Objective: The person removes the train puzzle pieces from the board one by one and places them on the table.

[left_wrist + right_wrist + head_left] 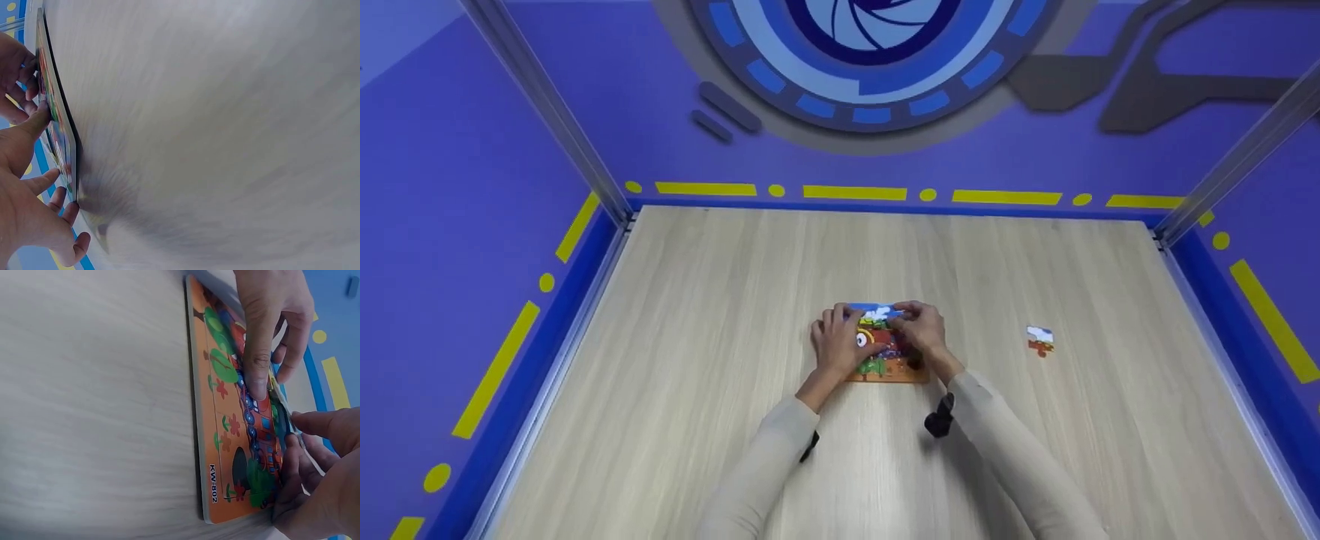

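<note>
A flat jigsaw board point(889, 375) with an orange border and a red train picture lies on the table. My left hand point(836, 341) rests over its left side, thumb pressing the train picture and the other fingers spread toward the left and far edges. In the left wrist view, fingertips point(71, 212) of that hand touch the board's edge. At the far right part of the board, my right hand point(922, 330) pinches a thin puzzle piece point(286, 410) between thumb and fingers. This piece looks tilted up from the board; its printed face is mostly hidden.
Loose puzzle pieces point(1040, 340), white-blue and orange-red, lie to the right of the board on the wooden table point(720, 300). Blue-purple panels point(585, 135) with yellow marks stand at the back and both sides. A black device point(939, 420) is by the right wrist.
</note>
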A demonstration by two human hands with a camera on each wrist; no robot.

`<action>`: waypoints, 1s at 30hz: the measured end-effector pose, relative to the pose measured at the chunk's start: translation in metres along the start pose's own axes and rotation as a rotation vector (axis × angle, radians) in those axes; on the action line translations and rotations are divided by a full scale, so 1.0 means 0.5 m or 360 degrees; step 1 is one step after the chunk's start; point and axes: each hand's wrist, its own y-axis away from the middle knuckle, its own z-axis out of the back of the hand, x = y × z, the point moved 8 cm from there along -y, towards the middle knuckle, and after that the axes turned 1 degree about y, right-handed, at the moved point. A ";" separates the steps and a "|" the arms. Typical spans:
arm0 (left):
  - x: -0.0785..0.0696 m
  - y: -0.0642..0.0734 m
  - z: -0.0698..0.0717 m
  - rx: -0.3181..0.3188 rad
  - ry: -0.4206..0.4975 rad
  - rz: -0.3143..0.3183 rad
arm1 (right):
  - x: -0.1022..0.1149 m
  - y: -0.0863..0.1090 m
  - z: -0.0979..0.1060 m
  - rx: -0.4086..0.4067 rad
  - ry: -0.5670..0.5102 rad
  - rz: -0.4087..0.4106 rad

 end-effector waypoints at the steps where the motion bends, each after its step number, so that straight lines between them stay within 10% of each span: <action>1: 0.001 0.000 -0.002 -0.0003 -0.0007 -0.0004 | 0.001 0.000 0.001 -0.0011 0.0021 0.0012; 14: 0.007 -0.003 -0.007 0.0063 0.0039 0.0039 | 0.017 0.005 -0.009 0.0071 0.0399 0.0242; 30: 0.000 -0.001 0.000 0.0077 -0.0017 0.0049 | 0.018 0.008 0.027 0.0043 0.0143 0.0301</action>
